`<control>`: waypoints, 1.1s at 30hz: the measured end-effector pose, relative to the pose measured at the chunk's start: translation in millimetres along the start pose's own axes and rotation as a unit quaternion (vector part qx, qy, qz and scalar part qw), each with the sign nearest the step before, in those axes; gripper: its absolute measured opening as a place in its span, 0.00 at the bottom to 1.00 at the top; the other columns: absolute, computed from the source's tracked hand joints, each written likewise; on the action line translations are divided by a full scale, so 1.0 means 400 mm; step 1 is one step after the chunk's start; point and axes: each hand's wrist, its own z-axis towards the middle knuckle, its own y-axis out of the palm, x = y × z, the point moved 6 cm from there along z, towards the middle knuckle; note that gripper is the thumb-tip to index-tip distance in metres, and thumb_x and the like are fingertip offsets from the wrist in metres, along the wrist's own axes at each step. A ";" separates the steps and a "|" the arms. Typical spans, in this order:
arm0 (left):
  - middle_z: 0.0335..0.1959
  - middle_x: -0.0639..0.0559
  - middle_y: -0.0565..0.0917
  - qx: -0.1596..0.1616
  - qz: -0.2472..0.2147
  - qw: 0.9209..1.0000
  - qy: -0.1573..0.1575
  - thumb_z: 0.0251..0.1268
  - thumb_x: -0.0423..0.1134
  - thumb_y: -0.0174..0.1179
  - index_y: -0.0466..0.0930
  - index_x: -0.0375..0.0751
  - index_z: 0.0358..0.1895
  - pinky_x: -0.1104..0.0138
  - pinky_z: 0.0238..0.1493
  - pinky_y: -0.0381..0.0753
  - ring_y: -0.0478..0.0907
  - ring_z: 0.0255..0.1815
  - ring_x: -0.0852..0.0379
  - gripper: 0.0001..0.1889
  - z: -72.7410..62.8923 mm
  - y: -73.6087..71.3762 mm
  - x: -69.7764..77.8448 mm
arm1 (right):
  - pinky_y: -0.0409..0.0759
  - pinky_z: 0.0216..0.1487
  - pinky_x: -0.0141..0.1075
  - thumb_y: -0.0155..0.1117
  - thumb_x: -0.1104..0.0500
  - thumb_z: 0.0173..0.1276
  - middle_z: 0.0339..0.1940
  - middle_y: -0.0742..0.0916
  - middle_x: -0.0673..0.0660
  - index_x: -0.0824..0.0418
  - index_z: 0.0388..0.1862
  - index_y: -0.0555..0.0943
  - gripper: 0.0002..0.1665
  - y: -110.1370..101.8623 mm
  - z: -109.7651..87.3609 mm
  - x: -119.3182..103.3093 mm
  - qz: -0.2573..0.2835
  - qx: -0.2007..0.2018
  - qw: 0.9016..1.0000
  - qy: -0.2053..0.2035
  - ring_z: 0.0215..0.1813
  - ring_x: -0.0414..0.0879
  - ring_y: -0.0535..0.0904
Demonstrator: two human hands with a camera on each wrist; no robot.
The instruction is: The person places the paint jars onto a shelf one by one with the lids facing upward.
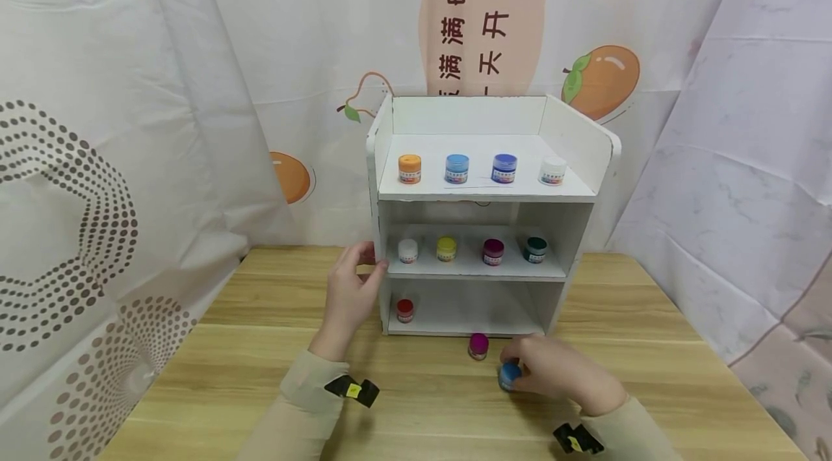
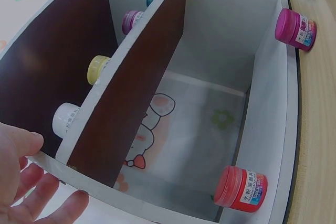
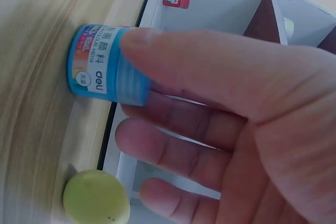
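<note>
On the tabletop my right hand [image 1: 552, 372] pinches a blue paint jar [image 3: 100, 64] between thumb and fingers, with the jar's label toward the right wrist camera. My left hand [image 1: 351, 291] is at the left side panel of a white shelf unit [image 1: 487, 196], thumb by the panel's front edge and relaxed fingers along the outside. A magenta paint jar [image 1: 478, 347] stands on the table before the bottom shelf, left of the blue one. Inside the bottom shelf, at its left end, is a red paint jar [image 2: 241, 189]. Near my right fingers shows a yellow-green round thing [image 3: 96, 198].
The middle shelf bears white [image 1: 408, 251], yellow [image 1: 446, 249], dark magenta [image 1: 492, 252] and dark green [image 1: 536, 250] jars. Orange [image 1: 409, 169], light blue [image 1: 457, 169], blue [image 1: 504, 168] and white [image 1: 552, 170] jars line the top. A printed curtain [image 1: 325, 27] hangs behind the wooden table [image 1: 273, 302].
</note>
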 end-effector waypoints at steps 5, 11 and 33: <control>0.44 0.44 0.82 -0.002 -0.002 1.000 -0.002 0.66 0.30 0.68 0.80 0.32 0.53 0.63 0.38 0.87 0.83 0.47 0.49 0.15 0.000 0.002 0.000 | 0.73 0.31 0.32 0.77 0.59 0.62 0.30 0.79 0.40 0.53 0.35 0.84 0.08 -0.012 -0.005 -0.006 -0.001 0.013 1.000 -0.012 0.31 0.37 0.72; 0.44 0.44 0.82 -0.001 0.000 1.000 -0.003 0.66 0.29 0.68 0.80 0.32 0.53 0.64 0.37 0.86 0.83 0.46 0.49 0.15 -0.001 0.003 0.000 | 0.77 0.34 0.32 0.76 0.57 0.64 0.37 0.82 0.41 0.55 0.41 0.85 0.09 -0.041 -0.022 -0.018 -0.004 0.034 0.999 -0.006 0.35 0.38 0.76; 0.44 0.44 0.82 0.002 0.006 1.000 -0.004 0.65 0.30 0.68 0.80 0.32 0.52 0.65 0.38 0.86 0.83 0.46 0.49 0.14 0.001 0.001 0.003 | 0.77 0.33 0.31 0.75 0.54 0.66 0.38 0.83 0.41 0.55 0.46 0.87 0.12 -0.071 0.003 -0.067 -0.015 0.044 0.998 -0.030 0.34 0.37 0.75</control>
